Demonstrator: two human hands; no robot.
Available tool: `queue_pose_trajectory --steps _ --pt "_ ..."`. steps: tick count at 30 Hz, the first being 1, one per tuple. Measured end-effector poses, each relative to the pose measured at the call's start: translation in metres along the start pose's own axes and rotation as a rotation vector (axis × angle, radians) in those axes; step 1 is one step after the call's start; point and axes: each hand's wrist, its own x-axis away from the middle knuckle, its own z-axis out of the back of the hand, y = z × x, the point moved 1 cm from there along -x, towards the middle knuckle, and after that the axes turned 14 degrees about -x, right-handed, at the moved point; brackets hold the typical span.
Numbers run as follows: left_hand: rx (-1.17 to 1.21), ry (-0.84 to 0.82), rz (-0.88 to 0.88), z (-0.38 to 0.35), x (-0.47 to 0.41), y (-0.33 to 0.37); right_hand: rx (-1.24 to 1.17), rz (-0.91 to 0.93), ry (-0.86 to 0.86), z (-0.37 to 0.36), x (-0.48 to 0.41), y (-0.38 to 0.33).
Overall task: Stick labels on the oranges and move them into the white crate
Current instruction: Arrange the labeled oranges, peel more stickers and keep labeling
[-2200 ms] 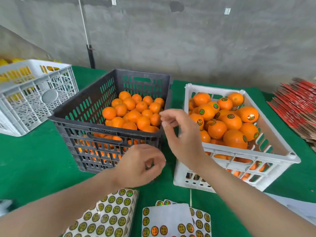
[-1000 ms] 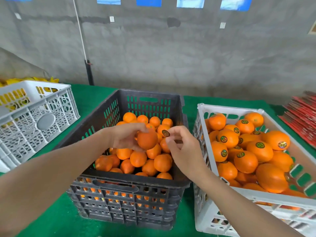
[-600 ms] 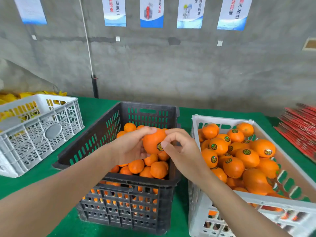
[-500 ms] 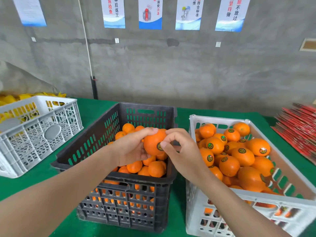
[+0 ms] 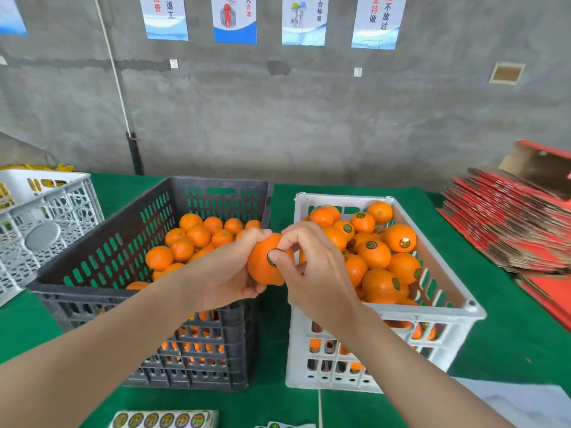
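The left hand (image 5: 228, 279) held a round orange fruit (image 5: 261, 270) in a full grip, with its fingers curled round the fruit's left side. The round orange fruit was up in the air, over the thin gap between two crates and above their rims. The right hand (image 5: 315, 273) had a narrow grip. Its thumb pressed a small round dark sticker label (image 5: 271, 258) onto the fruit's front, and its first finger curled on top.

The black plastic crate with slotted walls (image 5: 123, 242) stood on the left. Its plain oranges (image 5: 191, 239) lay well below its rim. The white plastic crate (image 5: 432, 315) stood just beside it on the right, with labelled oranges (image 5: 374, 254) piled close to its rim.

Both crates sat on the green cloth worktop (image 5: 509, 329). There was open room to the right of the white crate, before a stack of flat red cardboard (image 5: 500, 217). Sheets of round stickers (image 5: 163, 420) lay at the near edge.
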Motion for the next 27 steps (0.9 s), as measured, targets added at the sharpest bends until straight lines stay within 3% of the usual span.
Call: queue_pose_trajectory --steps 5,9,12,14,19,23,27 --pt "-0.013 0.014 0.050 -0.036 -0.006 -0.002 -0.205 -0.354 0.005 0.040 0.011 0.012" --pt "0.012 -0.076 0.015 -0.074 -0.019 -0.002 -0.155 -0.381 -0.173 0.062 0.024 0.022" --pt "0.035 -0.128 -0.020 -0.100 -0.033 0.002 0.092 -0.428 -0.138 0.084 0.026 0.039" --pt "-0.070 -0.042 -0.034 -0.106 -0.041 0.000 0.305 -0.447 -0.067 0.110 0.020 0.056" --pt "-0.027 0.042 -0.068 -0.101 -0.050 -0.015 0.754 -0.804 -0.134 0.157 0.021 0.104" --pt "-0.001 0.086 -0.080 -0.105 -0.049 -0.016 0.730 -0.843 -0.300 0.157 0.035 0.127" --pt "0.039 0.081 -0.144 -0.102 -0.043 -0.019 0.690 -0.860 -0.309 0.159 0.034 0.127"
